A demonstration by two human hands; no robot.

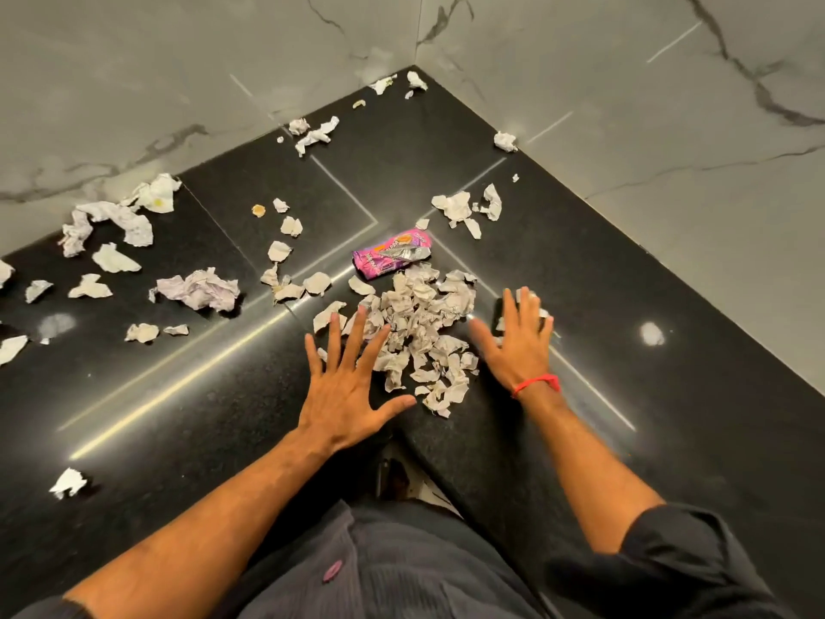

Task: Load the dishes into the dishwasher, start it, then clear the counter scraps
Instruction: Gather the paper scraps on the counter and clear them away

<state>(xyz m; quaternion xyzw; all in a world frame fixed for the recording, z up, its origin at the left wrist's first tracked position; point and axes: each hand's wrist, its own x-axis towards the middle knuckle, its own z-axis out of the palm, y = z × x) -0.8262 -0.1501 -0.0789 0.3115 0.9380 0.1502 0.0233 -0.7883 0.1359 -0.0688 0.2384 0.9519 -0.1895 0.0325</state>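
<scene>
Left hand [346,395] flat, fingers spread on black counter [201,395], touching left edge of heaped paper scraps [424,332]. Right hand [520,346] also flat and spread at the heap's right side, red thread [538,382] on wrist. Pink wrapper [393,259] just behind heap; more scraps scattered left and toward the corner.

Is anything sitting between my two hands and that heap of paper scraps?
Nothing visible. The left hand and right hand lie flat on either side of the scrap pile, fingers at its edges.
</scene>
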